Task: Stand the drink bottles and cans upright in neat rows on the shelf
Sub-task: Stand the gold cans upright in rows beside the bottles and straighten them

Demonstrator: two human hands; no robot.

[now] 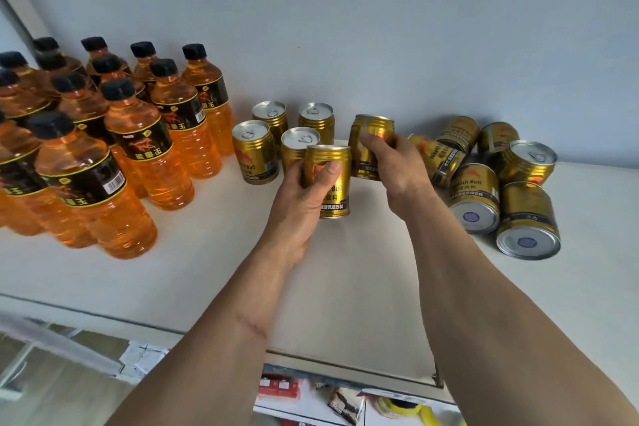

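Several orange drink bottles (pixel 145 149) with black caps stand upright in rows at the left of the white shelf (pixel 193 263). Several gold cans (pixel 255 152) stand upright in two short rows at the middle. My left hand (pixel 301 201) grips a gold can (pixel 332 190) upright in front of those rows. My right hand (pixel 397 166) grips another gold can (pixel 368 145), slightly tilted, just right of the standing cans. A heap of gold cans (pixel 479 197) lies on its side at the right, bottoms facing me.
The pale wall (pixel 345 28) rises directly behind the bottles and cans. The shelf's front edge (pixel 345 370) runs below my forearms, with packaged goods (pixel 280 387) on a lower shelf beneath. Bare shelf surface lies in front of the standing cans.
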